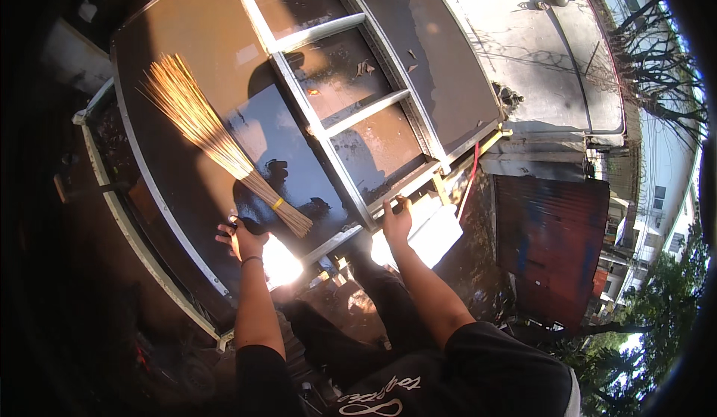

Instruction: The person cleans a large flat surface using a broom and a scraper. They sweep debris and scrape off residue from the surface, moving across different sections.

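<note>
A stick broom (224, 144), its thin tan sticks bound by a yellow tie near the butt, lies slantwise on a wet brown panel (175, 36). My left hand (243, 241) is over the panel's near edge, just left of the broom's butt. Its fingers are spread, and I make out nothing held in them. Across the panel stretches a pale metal frame with crossbars (325, 129), like a ladder. At its near end my right hand (398, 221) has its fingers curled over the end bar; part of that grip is hidden.
Scattered dry leaves (364, 67) lie between the crossbars. A curved metal rail (123, 223) runs along the left. On the right stand a rusty red metal sheet (553, 245) and a pale concrete surface (523, 44). Bare branches (661, 66) rise beyond.
</note>
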`<state>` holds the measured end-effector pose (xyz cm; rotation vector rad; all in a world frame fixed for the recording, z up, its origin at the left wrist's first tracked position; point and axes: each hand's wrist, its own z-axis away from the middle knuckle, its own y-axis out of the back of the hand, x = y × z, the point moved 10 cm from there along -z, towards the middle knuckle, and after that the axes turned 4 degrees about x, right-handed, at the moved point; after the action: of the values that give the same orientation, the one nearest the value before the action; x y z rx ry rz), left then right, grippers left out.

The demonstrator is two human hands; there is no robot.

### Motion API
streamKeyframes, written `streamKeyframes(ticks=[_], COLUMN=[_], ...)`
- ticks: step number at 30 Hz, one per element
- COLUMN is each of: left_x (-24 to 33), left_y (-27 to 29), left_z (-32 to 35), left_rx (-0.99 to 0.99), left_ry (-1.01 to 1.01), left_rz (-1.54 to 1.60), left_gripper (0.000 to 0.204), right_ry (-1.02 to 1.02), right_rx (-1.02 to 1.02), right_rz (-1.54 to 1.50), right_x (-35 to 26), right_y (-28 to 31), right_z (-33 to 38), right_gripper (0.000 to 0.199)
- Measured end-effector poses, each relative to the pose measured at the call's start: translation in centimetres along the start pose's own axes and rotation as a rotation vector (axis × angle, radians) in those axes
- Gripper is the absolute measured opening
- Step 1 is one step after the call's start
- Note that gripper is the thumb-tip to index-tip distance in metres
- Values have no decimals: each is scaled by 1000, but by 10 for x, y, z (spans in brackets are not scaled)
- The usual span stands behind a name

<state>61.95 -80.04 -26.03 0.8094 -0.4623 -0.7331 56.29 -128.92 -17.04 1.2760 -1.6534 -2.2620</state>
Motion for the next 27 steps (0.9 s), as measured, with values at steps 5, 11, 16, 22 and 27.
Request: streamKeyframes(ticks=[5,11,16,22,27], left_x=[8,19,-2,6,0], left_y=[0,-12,-2,8,0], left_z=[-1,0,-17,-5,-8], left_rx=[7,-12,3,-60,-55], left_ry=[-19,-53,-16,20,10], left_rz=[-29,10,-63,-74,-26], left_gripper=[133,135,136,134,130], right_ry=[-737,-958,-966,-904,-966], right_rx=[-198,-272,-286,-425,-395], right_rz=[-628,-1029,-1041,-946,-961], right_x=[94,107,79,49,67], right_y=[-38,-87,-81,-45,-65], right_z=[-18,-63,-45,-46,-44], right_gripper=[64,22,7,5,8])
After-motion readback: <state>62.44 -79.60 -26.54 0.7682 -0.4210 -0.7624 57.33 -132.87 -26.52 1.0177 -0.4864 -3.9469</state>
